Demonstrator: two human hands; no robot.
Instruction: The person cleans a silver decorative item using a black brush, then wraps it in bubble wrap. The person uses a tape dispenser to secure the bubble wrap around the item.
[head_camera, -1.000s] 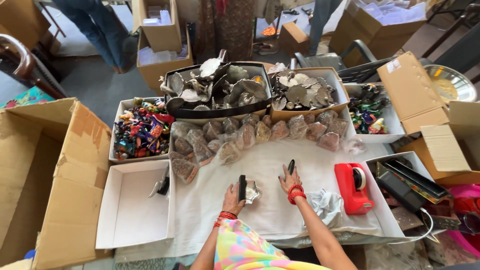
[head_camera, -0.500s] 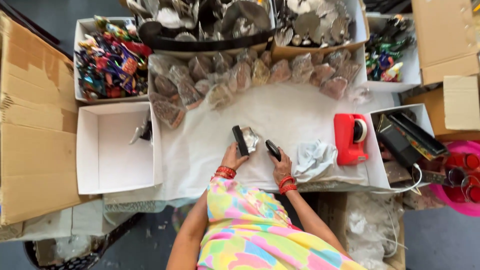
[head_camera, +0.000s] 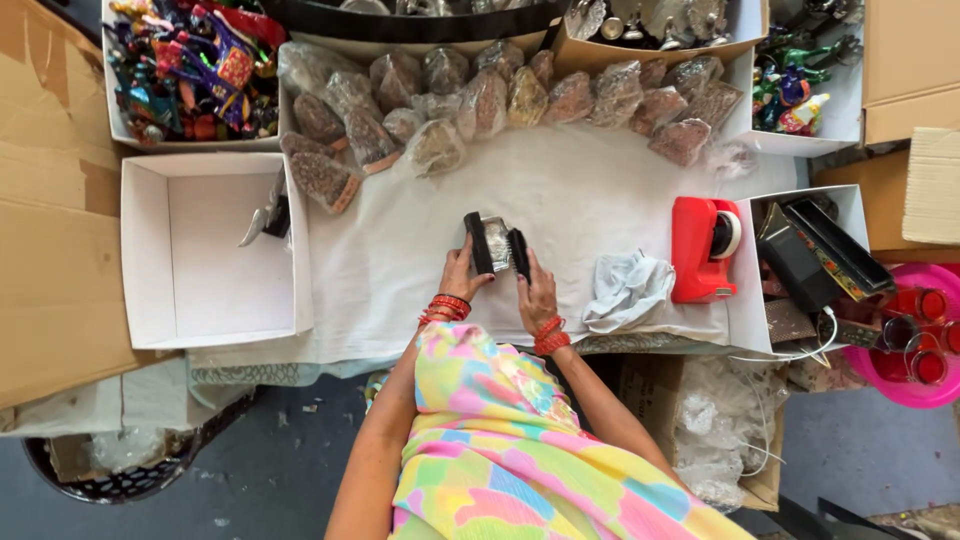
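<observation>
Both hands rest on a white cloth-covered table (head_camera: 560, 190), close together. My left hand (head_camera: 460, 278) grips a small black block (head_camera: 478, 242) held upright. In my right hand (head_camera: 537, 292) is a second black block (head_camera: 518, 252), just to the right of the first. A small silvery packet (head_camera: 497, 238) sits between the two blocks and touches both. Red bangles circle both wrists.
A red tape dispenser (head_camera: 700, 248) and a crumpled white cloth (head_camera: 625, 285) lie to the right. A white open box (head_camera: 150, 250) with a metal tool at its right wall stands left. Clear bags of small pieces (head_camera: 480, 100) line the back, with trays of colourful figures (head_camera: 190, 60) behind.
My right hand picked its black block off the table and brought it against the silvery packet by the left hand's block. The view has tilted down and closer.
</observation>
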